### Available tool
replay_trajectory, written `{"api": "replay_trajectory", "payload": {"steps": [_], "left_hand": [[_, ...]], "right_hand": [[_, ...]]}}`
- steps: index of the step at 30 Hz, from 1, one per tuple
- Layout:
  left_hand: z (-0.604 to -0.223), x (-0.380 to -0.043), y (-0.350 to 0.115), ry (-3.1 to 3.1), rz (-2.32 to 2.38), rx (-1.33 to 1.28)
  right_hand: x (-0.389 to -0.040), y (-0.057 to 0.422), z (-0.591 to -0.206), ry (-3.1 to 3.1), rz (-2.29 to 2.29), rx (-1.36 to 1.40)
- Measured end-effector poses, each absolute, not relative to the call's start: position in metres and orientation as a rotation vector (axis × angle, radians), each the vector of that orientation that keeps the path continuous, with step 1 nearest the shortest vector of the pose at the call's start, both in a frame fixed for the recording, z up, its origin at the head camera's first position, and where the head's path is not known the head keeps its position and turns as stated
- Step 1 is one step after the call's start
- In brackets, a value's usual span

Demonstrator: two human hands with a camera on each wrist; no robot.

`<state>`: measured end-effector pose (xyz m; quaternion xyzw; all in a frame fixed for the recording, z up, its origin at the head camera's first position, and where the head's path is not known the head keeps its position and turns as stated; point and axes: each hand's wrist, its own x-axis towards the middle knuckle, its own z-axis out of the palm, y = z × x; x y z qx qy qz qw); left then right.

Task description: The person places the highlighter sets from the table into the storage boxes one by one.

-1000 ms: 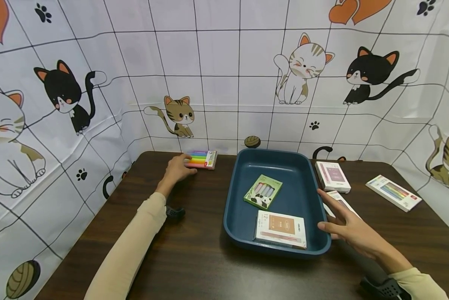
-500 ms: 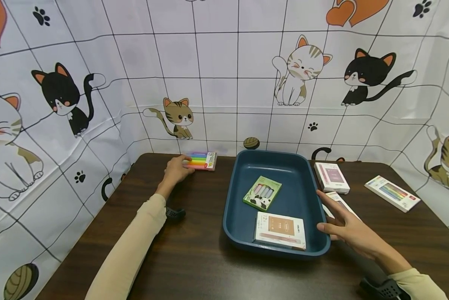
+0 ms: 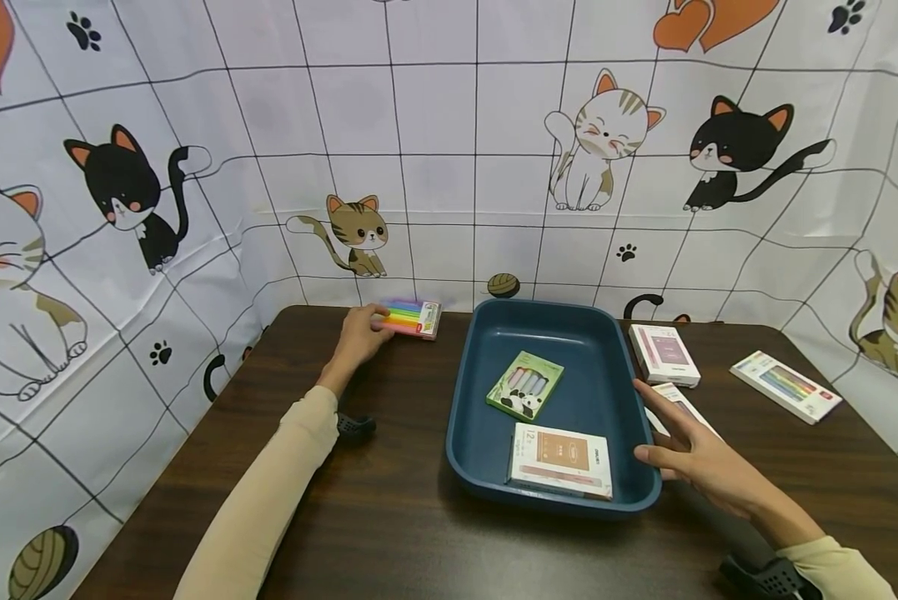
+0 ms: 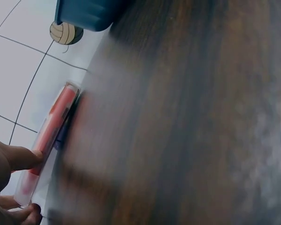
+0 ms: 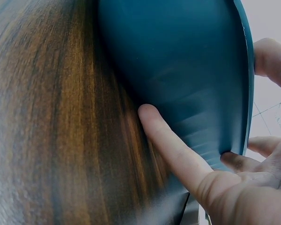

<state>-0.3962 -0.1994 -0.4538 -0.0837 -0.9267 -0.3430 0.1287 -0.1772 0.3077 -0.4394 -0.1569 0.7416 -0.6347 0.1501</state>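
At the far left of the table, my left hand (image 3: 360, 337) pinches a clear pack of rainbow-coloured markers (image 3: 409, 318). In the left wrist view the pack (image 4: 51, 136) is seen edge-on and slanted, with one digit on its face and others at its lower end. My right hand (image 3: 707, 458) holds the right side of a deep blue tray (image 3: 459, 400). In the right wrist view some fingers (image 5: 173, 145) lie against the tray's outer wall while others reach over the rim. Inside the tray are a green panda box (image 3: 525, 385) and a white-and-tan box (image 3: 561, 460).
Right of the tray stand a white-and-mauve box (image 3: 664, 355) and a white box of coloured pens (image 3: 785, 386). Another white box (image 3: 684, 402) is partly hidden behind my right hand. A cat-patterned sheet (image 3: 433, 183) rises behind the dark wooden table (image 3: 388, 500).
My left hand has shifted slightly right with the marker pack, which now sits a little nearer the tray. My right hand, the tray and the boxes have stayed put.
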Motion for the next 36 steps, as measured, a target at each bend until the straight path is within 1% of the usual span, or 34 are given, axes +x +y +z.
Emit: {"api": "replay_trajectory", "payload": {"steps": [5,14,23,27,36], "left_hand": [[-0.4532,-0.3978,-0.1972,-2.659,-1.022,-0.238],[-0.4482,-0.3973,-0.1977,-2.624,-1.247,-0.027],[-0.4477,-0.3929,-0.1994,-2.636,-1.371,0.048],[-0.4493,-0.3944,-0.2000,-2.633,-1.403,0.026],[-0.4525,-0.3989,-0.1993,-2.717,-1.354,-0.131]], "right_hand": [[-0.1769,0.3078,-0.4389,2.141,-1.812,-0.443],[-0.1772,0.3085,-0.4393,2.134,-1.816,-0.447],[-0.1763,0.3063,-0.4387,2.136,-1.811,-0.462],[-0.1764,0.3065,-0.4385,2.128,-1.817,-0.478],[-0.1767,0.3074,-0.4389,2.132,-1.811,-0.478]]}}
